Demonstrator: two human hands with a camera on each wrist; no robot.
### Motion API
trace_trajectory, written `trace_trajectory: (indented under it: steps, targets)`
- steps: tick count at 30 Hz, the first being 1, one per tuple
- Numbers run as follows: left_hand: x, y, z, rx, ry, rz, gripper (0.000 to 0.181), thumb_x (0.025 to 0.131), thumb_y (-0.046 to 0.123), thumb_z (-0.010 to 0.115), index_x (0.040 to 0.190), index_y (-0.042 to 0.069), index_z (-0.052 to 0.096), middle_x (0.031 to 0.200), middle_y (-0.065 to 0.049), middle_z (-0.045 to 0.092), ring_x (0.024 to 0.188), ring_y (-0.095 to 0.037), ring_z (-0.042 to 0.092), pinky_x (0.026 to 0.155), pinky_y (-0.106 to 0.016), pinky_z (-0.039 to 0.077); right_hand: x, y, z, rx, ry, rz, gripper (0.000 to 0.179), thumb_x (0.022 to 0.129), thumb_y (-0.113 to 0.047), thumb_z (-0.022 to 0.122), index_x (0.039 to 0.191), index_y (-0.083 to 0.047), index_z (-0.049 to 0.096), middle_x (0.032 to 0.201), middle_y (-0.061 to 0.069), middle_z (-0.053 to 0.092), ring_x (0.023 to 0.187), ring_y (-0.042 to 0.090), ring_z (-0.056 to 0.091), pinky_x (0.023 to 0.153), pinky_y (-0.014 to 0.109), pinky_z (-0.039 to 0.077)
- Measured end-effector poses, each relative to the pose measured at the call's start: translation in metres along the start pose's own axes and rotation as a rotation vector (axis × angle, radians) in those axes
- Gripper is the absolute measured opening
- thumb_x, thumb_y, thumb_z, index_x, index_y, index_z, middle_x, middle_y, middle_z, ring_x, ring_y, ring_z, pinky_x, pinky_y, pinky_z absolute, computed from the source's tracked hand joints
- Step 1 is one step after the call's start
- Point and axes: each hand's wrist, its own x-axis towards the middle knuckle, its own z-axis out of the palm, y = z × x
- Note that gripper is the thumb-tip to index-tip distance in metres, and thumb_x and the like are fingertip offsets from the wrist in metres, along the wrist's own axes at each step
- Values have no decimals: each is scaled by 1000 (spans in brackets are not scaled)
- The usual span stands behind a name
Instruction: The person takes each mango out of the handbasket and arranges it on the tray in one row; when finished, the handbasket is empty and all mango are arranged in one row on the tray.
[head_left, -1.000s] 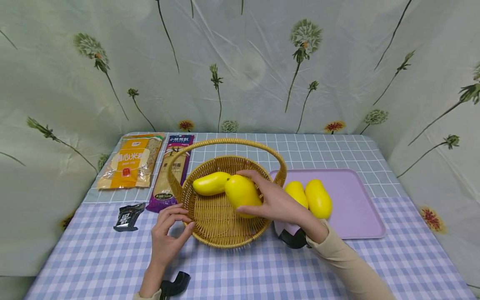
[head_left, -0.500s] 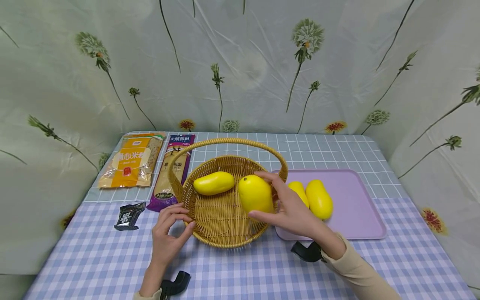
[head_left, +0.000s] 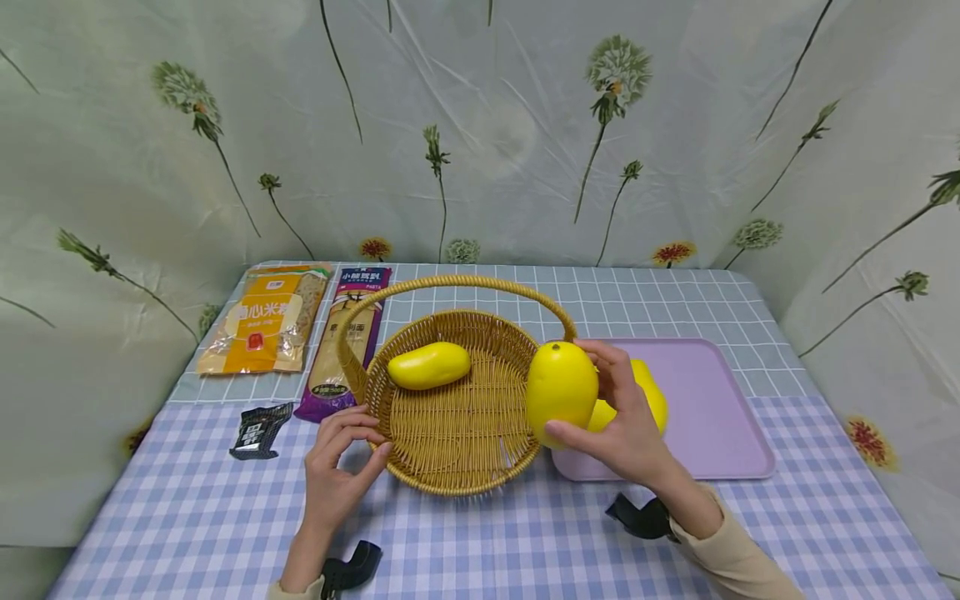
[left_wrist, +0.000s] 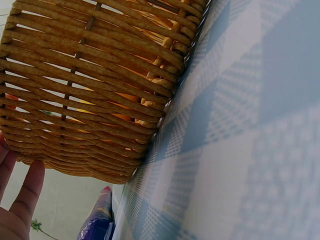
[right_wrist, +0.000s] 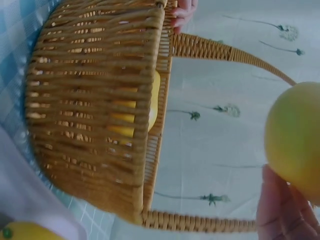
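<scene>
My right hand (head_left: 626, 429) holds a yellow mango (head_left: 562, 390) between thumb and fingers, above the right rim of the wicker basket (head_left: 450, 479). In the right wrist view this mango (right_wrist: 297, 137) is raised clear of the basket wall. A second mango (head_left: 429, 366) lies inside the basket at its back left. My left hand (head_left: 341, 467) holds the basket's left rim, fingertips over the edge; in the left wrist view its fingers (left_wrist: 31, 187) touch the wickerwork. Two more mangoes rest on the purple tray (head_left: 708, 417), partly hidden behind my right hand.
Left of the basket lie a purple pasta pack (head_left: 341, 342) and an orange-and-clear food bag (head_left: 262, 321). A small black packet (head_left: 260, 431) sits nearer the front. The basket's tall handle (head_left: 457, 282) arches over it. A checked cloth (head_left: 480, 558) covers the table.
My right hand has carried the mango rightward, from inside the basket to above its right rim. My left hand stays at the left rim.
</scene>
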Motion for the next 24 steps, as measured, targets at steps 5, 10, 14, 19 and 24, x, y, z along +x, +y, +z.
trace_trajectory:
  steps: [5, 10, 14, 19, 24]
  targets:
    - [0, 1, 0, 1, 0, -5, 12, 67, -6, 71, 75, -1, 64, 89, -21, 62, 104, -33, 54, 97, -28, 40, -8, 1, -13, -5, 64, 28, 88, 65, 10, 76, 138, -2, 29, 120, 12, 51, 88, 19, 58, 74, 25, 52]
    - [1, 1, 0, -1, -1, -2, 11, 68, -5, 71, 75, -1, 64, 89, -20, 62, 104, -32, 54, 97, -28, 40, -14, 8, -25, -10, 158, 64, 86, 66, 14, 70, 139, -2, 28, 124, 8, 47, 87, 17, 59, 74, 23, 54]
    - [1, 1, 0, -2, -1, 6, 11, 68, -4, 72, 75, -1, 64, 89, -20, 62, 104, -33, 54, 97, -28, 40, -21, 19, -36, -13, 227, 93, 84, 70, 14, 67, 141, -3, 25, 126, 6, 45, 90, 16, 57, 78, 20, 51]
    - [1, -1, 0, 4, 1, 11, 11, 68, -5, 72, 75, -1, 64, 88, -20, 62, 102, -36, 54, 97, -29, 40, -29, 33, -51, -46, 311, 138, 82, 75, 15, 63, 144, -8, 24, 127, 3, 43, 94, 14, 54, 85, 16, 47]
    - [-1, -2, 0, 4, 1, 7, 12, 68, -4, 72, 75, -1, 64, 88, -20, 62, 102, -37, 54, 97, -29, 40, -35, 40, -62, -73, 427, 265, 76, 80, 12, 62, 142, -13, 26, 125, 0, 44, 94, 16, 54, 82, 13, 46]
